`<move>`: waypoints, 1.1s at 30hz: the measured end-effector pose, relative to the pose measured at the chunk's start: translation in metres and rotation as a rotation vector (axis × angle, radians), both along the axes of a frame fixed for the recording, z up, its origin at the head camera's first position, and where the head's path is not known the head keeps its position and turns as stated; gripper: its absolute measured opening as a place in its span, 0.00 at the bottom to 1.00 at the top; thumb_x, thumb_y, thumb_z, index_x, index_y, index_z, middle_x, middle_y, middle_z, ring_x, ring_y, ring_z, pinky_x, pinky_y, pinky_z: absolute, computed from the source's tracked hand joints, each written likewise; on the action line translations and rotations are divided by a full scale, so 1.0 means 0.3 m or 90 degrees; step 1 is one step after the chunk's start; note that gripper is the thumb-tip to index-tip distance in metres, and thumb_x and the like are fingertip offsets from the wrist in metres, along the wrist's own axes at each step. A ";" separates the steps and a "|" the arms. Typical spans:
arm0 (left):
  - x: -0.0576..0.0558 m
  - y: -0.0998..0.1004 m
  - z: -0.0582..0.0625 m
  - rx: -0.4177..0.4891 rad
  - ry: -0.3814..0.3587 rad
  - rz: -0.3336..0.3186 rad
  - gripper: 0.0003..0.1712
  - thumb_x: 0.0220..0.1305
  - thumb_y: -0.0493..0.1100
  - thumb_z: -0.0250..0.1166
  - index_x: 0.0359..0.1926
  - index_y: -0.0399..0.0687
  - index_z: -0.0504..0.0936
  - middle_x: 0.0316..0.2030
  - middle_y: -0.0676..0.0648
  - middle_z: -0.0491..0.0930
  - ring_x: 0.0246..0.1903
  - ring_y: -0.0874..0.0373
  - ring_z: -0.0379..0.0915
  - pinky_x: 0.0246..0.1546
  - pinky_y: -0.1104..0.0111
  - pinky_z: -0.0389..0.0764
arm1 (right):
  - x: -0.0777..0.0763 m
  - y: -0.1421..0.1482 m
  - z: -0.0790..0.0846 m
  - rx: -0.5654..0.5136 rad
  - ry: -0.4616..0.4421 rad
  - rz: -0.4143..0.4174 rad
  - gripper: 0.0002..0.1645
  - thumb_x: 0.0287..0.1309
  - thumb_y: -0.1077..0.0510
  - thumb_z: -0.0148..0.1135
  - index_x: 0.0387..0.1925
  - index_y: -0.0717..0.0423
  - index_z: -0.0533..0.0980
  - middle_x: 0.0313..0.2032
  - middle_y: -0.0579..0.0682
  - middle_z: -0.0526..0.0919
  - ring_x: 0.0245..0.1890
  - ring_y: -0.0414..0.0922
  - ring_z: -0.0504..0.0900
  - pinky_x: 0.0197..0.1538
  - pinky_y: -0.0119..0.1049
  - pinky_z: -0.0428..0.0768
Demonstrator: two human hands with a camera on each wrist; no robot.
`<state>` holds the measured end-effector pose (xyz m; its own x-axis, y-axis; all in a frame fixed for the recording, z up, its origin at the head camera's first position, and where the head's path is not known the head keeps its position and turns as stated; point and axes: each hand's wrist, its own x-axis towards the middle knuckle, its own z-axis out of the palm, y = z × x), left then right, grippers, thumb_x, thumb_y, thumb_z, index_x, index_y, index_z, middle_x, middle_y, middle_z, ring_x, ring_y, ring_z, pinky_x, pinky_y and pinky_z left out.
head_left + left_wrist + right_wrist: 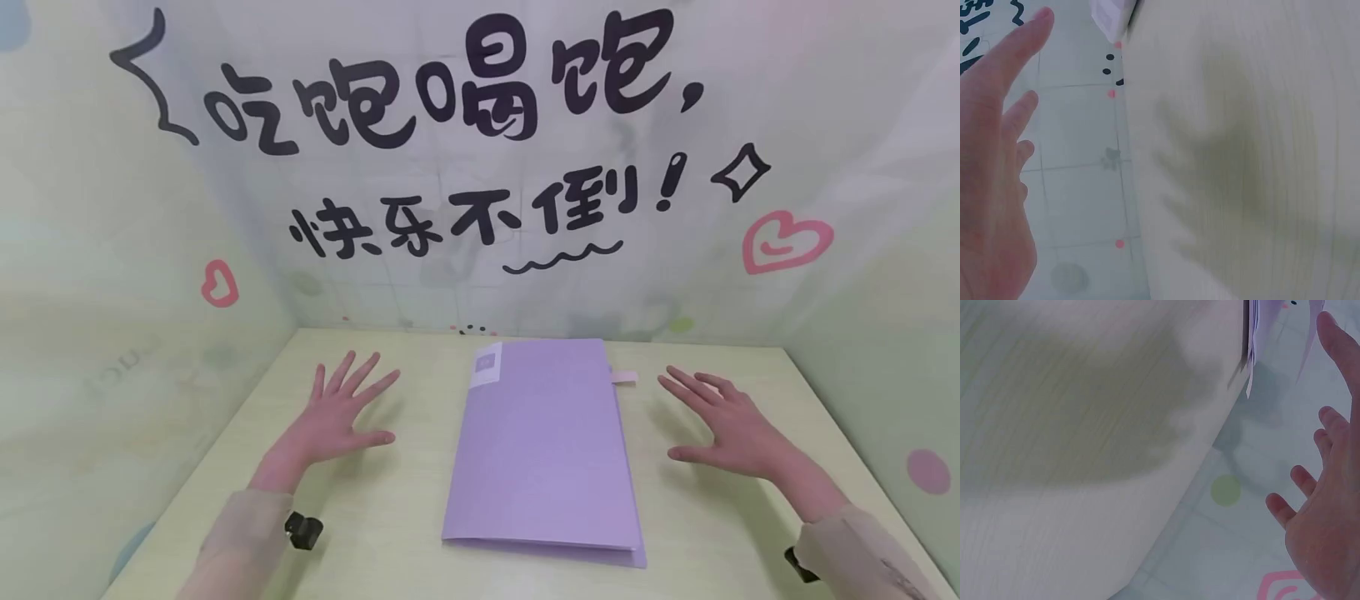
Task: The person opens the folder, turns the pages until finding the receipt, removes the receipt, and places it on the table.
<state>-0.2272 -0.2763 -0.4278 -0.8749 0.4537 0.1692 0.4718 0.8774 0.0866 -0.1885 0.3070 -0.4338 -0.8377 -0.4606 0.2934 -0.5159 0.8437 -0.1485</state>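
Observation:
A purple folder [540, 450] lies closed on the table, with a white label [485, 365] at its upper left corner and a small pale pink tab [624, 377] sticking out on its right side. To the left of it, my left hand [341, 417] hovers over the table with fingers spread and holds nothing. My right hand [731, 429] is held above the table to the folder's right, fingers extended, also without anything in it. In the right wrist view, the folder's edge [1254, 344] shows loose sheets at the top.
The pale wooden table [390, 550] is enclosed by a back wall [450, 292] with large black lettering and by side walls. Small black cameras [303, 530] are worn at the wrists. Shadows of both hands fall on the tabletop.

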 end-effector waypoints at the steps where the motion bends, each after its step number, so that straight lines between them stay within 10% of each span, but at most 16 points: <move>1: 0.006 0.012 -0.003 0.006 0.001 -0.002 0.52 0.53 0.72 0.66 0.76 0.70 0.56 0.79 0.45 0.46 0.78 0.35 0.31 0.68 0.25 0.34 | -0.004 -0.004 -0.004 -0.009 -0.005 0.010 0.59 0.45 0.34 0.73 0.75 0.42 0.57 0.76 0.47 0.58 0.65 0.62 0.63 0.54 0.65 0.69; 24: 0.159 0.283 -0.018 0.172 -0.051 -0.089 0.51 0.54 0.67 0.68 0.76 0.66 0.57 0.77 0.46 0.54 0.78 0.38 0.40 0.73 0.34 0.45 | -0.108 -0.103 -0.133 -0.142 -0.166 0.069 0.52 0.49 0.40 0.74 0.71 0.52 0.64 0.73 0.56 0.64 0.62 0.54 0.66 0.60 0.52 0.69; 33: 0.212 0.370 -0.028 0.205 -0.094 -0.122 0.50 0.55 0.67 0.68 0.75 0.69 0.56 0.76 0.55 0.57 0.74 0.50 0.58 0.70 0.50 0.68 | -0.129 -0.135 -0.158 -0.152 -0.174 0.095 0.46 0.51 0.45 0.74 0.67 0.59 0.68 0.67 0.58 0.72 0.57 0.51 0.70 0.55 0.42 0.70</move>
<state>-0.1636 -0.1653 -0.4361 -0.8056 0.5550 0.2074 0.5855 0.6923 0.4217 -0.2273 0.2665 -0.4811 -0.8289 -0.5286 0.1829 -0.5444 0.6874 -0.4807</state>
